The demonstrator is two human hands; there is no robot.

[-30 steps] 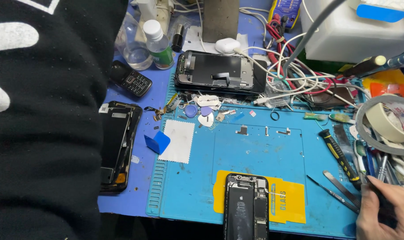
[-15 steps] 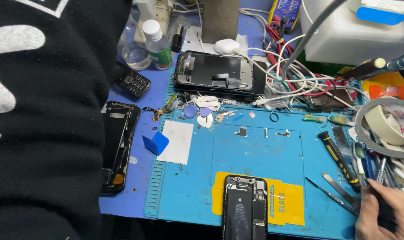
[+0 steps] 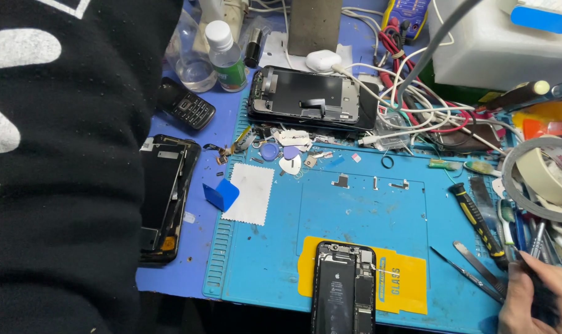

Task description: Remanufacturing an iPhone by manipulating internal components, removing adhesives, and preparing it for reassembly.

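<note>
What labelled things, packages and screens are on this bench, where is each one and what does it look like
Small clear bottle: back left, white cap, green and white label.
Yellow card: front of the blue mat, under an opened phone, dark lettering.
Detached screen: left of the mat, black, dark.
Keypad phone: back left, black, small dark screen.
Tape rolls: right edge, beige, printed.
Right hand: front right corner, among the tools; its grip is unclear.

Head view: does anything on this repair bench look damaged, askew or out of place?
Nothing spilled. The opened phone overhangs the blue mat's near edge, and a detached screen lies off the mat, on the purple surface. Small loose parts are scattered along the mat's far edge.
</note>
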